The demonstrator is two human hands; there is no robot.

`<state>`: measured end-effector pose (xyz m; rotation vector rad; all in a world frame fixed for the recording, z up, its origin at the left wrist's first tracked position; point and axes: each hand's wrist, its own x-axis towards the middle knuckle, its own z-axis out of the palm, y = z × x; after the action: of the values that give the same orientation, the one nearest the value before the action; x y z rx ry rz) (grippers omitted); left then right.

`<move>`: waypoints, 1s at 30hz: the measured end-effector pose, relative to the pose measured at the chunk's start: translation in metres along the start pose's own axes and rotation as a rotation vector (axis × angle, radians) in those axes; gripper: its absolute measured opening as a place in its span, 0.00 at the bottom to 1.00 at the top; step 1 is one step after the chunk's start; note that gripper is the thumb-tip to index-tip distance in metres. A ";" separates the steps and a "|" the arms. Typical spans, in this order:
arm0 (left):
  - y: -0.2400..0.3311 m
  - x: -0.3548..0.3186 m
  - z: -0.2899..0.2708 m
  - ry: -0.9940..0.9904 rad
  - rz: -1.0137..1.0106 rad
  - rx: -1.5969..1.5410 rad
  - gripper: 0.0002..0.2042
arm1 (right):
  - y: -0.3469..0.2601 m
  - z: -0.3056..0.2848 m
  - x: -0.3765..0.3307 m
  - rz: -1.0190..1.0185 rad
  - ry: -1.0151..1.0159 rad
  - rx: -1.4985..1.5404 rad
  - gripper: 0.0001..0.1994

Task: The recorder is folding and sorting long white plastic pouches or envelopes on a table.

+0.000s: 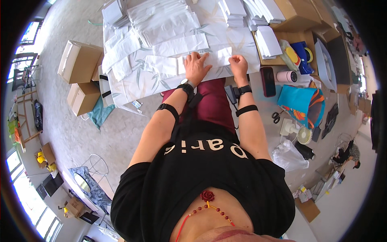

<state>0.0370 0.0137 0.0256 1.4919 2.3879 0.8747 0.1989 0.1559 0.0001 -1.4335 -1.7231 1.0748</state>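
The left hand (196, 66) lies flat, fingers spread, pressing on a white folded paper bag (213, 60) at the near edge of the table (137, 86). The right hand (238, 64) is curled into a loose fist on the same bag's right end; whether it pinches the paper cannot be told. Both wrists wear black bands. More flat white bags (179, 45) lie just beyond, and stacks of white bags (234, 12) sit toward the far edge. 2 cardboard boxes (80, 60) stand on the floor off the table's left edge. A dark phone (267, 81) lies off the right edge.
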 end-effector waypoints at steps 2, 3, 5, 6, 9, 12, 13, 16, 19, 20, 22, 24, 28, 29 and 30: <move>0.002 0.000 0.001 0.003 0.005 0.004 0.27 | 0.002 -0.005 0.002 0.206 -0.071 0.272 0.08; 0.001 0.000 0.001 0.007 0.004 0.011 0.28 | -0.003 -0.005 0.000 0.202 -0.061 0.291 0.08; -0.001 0.000 0.001 0.009 0.005 0.013 0.28 | -0.013 -0.006 -0.006 0.192 -0.039 0.328 0.10; 0.000 0.000 0.002 0.009 0.008 0.012 0.28 | -0.016 -0.005 -0.008 0.087 0.001 0.285 0.11; 0.000 -0.001 0.002 0.013 0.013 0.013 0.28 | -0.032 0.001 -0.017 -0.143 0.067 0.198 0.12; -0.003 -0.001 0.003 0.025 0.020 0.023 0.28 | -0.070 0.005 -0.039 -0.212 0.032 0.179 0.12; -0.002 -0.001 0.003 0.016 0.021 0.025 0.28 | -0.077 0.006 -0.046 -0.238 0.022 0.160 0.12; 0.001 0.001 0.001 0.008 0.042 0.025 0.27 | -0.090 0.015 -0.057 -0.307 0.017 0.139 0.11; -0.007 0.003 0.003 0.044 0.035 -0.087 0.24 | -0.097 0.024 -0.065 -0.319 0.009 0.137 0.11; -0.016 0.007 0.006 0.060 -0.002 -0.194 0.22 | -0.099 0.027 -0.067 -0.334 0.000 0.134 0.11; -0.019 0.009 -0.002 0.029 -0.165 -0.505 0.22 | -0.098 0.033 -0.071 -0.350 -0.004 0.127 0.11; -0.009 0.008 -0.025 -0.058 -0.433 -0.906 0.24 | -0.097 0.042 -0.077 -0.368 -0.030 0.132 0.10; -0.002 0.001 -0.053 -0.143 -0.593 -1.061 0.27 | -0.096 0.056 -0.090 -0.394 -0.130 0.086 0.10; 0.000 0.001 -0.051 -0.089 -0.587 -1.054 0.25 | -0.095 0.059 -0.092 -0.418 -0.143 0.060 0.10; -0.006 -0.001 -0.048 -0.053 -0.590 -1.005 0.23 | -0.094 0.063 -0.096 -0.443 -0.166 0.042 0.10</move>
<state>0.0112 -0.0069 0.0607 0.3937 1.6793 1.4762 0.1205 0.0437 0.0577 -0.8923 -1.9996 0.9937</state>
